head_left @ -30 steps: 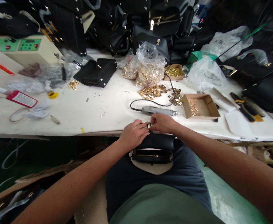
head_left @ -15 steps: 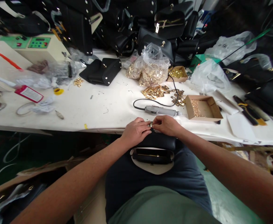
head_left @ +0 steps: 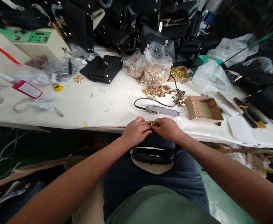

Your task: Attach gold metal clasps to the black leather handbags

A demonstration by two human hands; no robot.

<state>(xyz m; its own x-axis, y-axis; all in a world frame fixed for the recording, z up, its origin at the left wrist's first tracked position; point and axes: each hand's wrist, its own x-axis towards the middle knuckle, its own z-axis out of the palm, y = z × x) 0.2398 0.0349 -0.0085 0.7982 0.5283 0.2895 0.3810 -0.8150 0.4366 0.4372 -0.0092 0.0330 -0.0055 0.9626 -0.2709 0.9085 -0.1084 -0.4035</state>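
Observation:
A black handbag (head_left: pixel 160 141) lies across my lap against the table edge, its pale-lined mouth open toward me and a zip inside. My left hand (head_left: pixel 137 132) rests on its far end, fingers closed together over the edge. My right hand (head_left: pixel 166 127) meets it there, thumb and fingers pinching at a small shiny metal fitting (head_left: pixel 151 123) on the bag. Fingertips hide most of that fitting. Just beyond the hands lies a grey electric screwdriver (head_left: pixel 163 110) with a black cord, touched by neither hand.
Right of the screwdriver stands a cardboard box (head_left: pixel 211 119) of tiny copper-coloured pieces. Behind are loose gold metal fittings (head_left: pixel 156 91) and a plastic bag (head_left: pixel 156 71) of more. Pliers (head_left: pixel 250 115) lie at the right, a red-labelled bottle (head_left: pixel 27 89) at the left. Black handbags (head_left: pixel 108 70) crowd the back.
My right hand has turned slightly, its fingers now drawn closer around the metal fitting. My left hand and the handbag stay nearly still; the view has shifted a little.

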